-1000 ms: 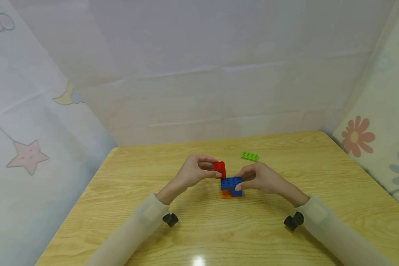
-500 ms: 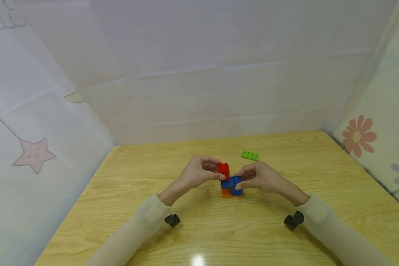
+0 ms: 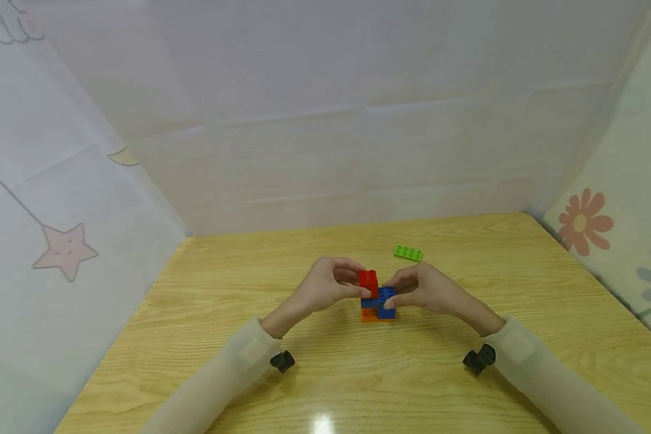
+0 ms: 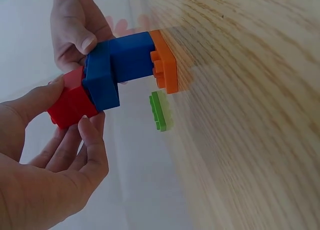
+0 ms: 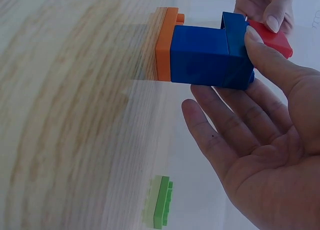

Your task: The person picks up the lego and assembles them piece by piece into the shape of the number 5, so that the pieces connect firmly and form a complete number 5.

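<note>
My left hand (image 3: 330, 283) pinches a red toy brick (image 3: 367, 282) between thumb and fingers. In the left wrist view the red brick (image 4: 74, 100) touches the studded top of a long blue brick (image 4: 103, 77), over its left half. That long brick sits on a smaller blue block (image 5: 199, 55), which stands on a thin orange plate (image 5: 165, 45) lying on the table. With thumb and fingers my right hand (image 3: 428, 290) grips the right end of the blue bricks. Whether the red brick is fully pressed down I cannot tell.
A flat lime-green studded plate (image 3: 408, 253) lies on the wooden table (image 3: 239, 265) behind the stack, to the right. Pale cloth walls (image 3: 325, 150) enclose the back and both sides. A dark wrist camera (image 3: 282, 361) sits at the left cuff.
My left hand has carried the red brick right and slightly down, from beside the stack's top onto the left half of the long blue brick. The right hand keeps its hold.
</note>
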Demonstrator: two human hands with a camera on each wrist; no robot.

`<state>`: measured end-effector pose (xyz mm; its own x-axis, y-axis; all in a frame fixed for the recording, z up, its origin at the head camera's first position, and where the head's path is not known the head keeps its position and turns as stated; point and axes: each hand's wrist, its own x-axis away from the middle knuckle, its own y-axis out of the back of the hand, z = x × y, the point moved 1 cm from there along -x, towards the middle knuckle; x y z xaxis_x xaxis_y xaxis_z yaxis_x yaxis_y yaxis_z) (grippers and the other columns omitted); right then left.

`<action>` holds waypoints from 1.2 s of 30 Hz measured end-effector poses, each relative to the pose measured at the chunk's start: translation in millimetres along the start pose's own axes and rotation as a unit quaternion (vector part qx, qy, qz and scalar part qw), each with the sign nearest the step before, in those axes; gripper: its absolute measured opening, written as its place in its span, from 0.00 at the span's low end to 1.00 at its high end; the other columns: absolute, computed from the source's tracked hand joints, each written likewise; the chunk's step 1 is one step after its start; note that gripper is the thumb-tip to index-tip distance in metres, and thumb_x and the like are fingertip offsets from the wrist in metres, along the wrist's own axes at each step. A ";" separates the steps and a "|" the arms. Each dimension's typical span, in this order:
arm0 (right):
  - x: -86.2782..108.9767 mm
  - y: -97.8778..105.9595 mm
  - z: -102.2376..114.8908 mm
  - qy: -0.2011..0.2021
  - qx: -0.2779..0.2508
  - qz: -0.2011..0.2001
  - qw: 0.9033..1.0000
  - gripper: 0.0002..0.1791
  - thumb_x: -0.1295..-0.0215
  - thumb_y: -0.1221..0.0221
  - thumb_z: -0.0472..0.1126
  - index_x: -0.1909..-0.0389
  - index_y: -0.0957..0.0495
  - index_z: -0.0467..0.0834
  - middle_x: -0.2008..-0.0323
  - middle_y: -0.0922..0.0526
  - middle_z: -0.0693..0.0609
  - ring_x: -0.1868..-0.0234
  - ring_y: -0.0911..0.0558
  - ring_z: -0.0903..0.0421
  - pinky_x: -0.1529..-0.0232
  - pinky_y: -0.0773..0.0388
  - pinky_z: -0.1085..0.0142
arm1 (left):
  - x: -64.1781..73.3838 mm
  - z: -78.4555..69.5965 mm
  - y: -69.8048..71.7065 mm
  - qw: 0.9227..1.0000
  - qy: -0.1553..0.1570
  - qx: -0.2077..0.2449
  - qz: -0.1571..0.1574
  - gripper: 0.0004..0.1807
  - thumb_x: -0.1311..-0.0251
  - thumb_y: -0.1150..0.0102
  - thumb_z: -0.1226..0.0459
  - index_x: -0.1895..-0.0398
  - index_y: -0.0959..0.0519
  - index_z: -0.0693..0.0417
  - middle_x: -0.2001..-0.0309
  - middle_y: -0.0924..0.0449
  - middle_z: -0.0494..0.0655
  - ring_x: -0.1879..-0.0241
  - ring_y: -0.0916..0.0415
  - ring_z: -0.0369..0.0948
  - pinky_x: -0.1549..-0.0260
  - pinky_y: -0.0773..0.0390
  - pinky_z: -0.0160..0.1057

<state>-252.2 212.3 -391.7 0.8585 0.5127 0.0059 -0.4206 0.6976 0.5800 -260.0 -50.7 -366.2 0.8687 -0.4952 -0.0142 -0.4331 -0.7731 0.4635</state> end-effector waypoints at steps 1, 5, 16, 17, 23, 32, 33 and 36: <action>-0.2 0.0 -0.3 0.000 0.000 0.000 1.000 0.23 0.37 0.26 0.52 0.45 0.13 0.44 0.51 0.08 0.50 0.46 0.10 0.49 0.47 0.12 0.55 | 0.2 -0.9 -0.4 1.000 -0.001 -0.003 0.000 0.22 0.41 0.22 0.59 0.44 0.14 0.51 0.51 0.09 0.49 0.53 0.11 0.43 0.51 0.12 0.43; -0.7 -0.3 -1.3 0.001 0.000 0.000 1.000 0.23 0.37 0.26 0.52 0.46 0.13 0.44 0.51 0.08 0.49 0.47 0.10 0.49 0.47 0.12 0.55 | 1.1 -2.9 -1.1 1.000 -0.005 -0.016 -0.001 0.22 0.40 0.22 0.59 0.43 0.15 0.52 0.50 0.09 0.50 0.52 0.11 0.44 0.49 0.12 0.44; -0.5 0.0 -1.3 0.001 0.002 -0.002 1.000 0.23 0.37 0.26 0.52 0.46 0.13 0.44 0.50 0.08 0.48 0.46 0.10 0.48 0.47 0.12 0.54 | 1.2 -2.9 -1.9 1.000 -0.011 -0.025 0.001 0.23 0.40 0.23 0.60 0.42 0.15 0.54 0.49 0.10 0.51 0.51 0.11 0.45 0.48 0.12 0.43; -0.4 0.0 -1.4 0.001 0.003 -0.002 1.000 0.23 0.37 0.26 0.52 0.46 0.13 0.44 0.50 0.08 0.48 0.46 0.10 0.48 0.47 0.12 0.54 | 1.5 -3.1 -1.9 1.000 -0.011 -0.026 0.000 0.23 0.40 0.23 0.60 0.42 0.15 0.54 0.49 0.10 0.51 0.51 0.11 0.45 0.48 0.12 0.43; -0.7 -0.4 -2.7 0.003 0.003 -0.002 1.000 0.24 0.37 0.26 0.53 0.45 0.13 0.44 0.50 0.08 0.49 0.46 0.10 0.49 0.46 0.12 0.54 | 3.4 -5.0 -2.3 0.999 -0.007 -0.031 -0.001 0.22 0.40 0.23 0.60 0.43 0.15 0.53 0.49 0.10 0.50 0.52 0.11 0.44 0.48 0.12 0.43; -1.3 0.2 -4.2 0.002 0.005 -0.003 1.000 0.24 0.37 0.26 0.53 0.45 0.13 0.44 0.50 0.08 0.48 0.46 0.10 0.48 0.46 0.12 0.53 | 2.4 -3.0 -2.7 1.000 -0.010 -0.027 -0.002 0.23 0.39 0.23 0.59 0.42 0.15 0.53 0.49 0.10 0.50 0.52 0.11 0.43 0.48 0.12 0.43; -1.2 0.3 -4.2 0.003 0.005 -0.003 1.000 0.24 0.37 0.26 0.53 0.45 0.13 0.44 0.49 0.08 0.48 0.46 0.10 0.48 0.46 0.12 0.54 | 2.4 -2.6 -2.8 1.000 -0.011 -0.028 -0.002 0.23 0.39 0.23 0.59 0.42 0.15 0.53 0.49 0.10 0.49 0.52 0.11 0.43 0.48 0.12 0.43; -0.8 0.4 -3.6 0.004 0.005 -0.001 1.000 0.24 0.36 0.26 0.53 0.45 0.13 0.44 0.50 0.08 0.48 0.46 0.10 0.49 0.47 0.12 0.54 | 2.0 -1.2 -3.6 0.999 -0.018 -0.042 0.000 0.23 0.38 0.24 0.58 0.40 0.15 0.52 0.49 0.10 0.49 0.52 0.11 0.42 0.48 0.12 0.43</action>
<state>-254.1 213.9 -394.4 0.8571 0.5151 -0.0023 -0.4156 0.6941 0.5878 -256.5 -48.4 -366.8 0.8591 -0.5098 -0.0455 -0.4095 -0.7378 0.5366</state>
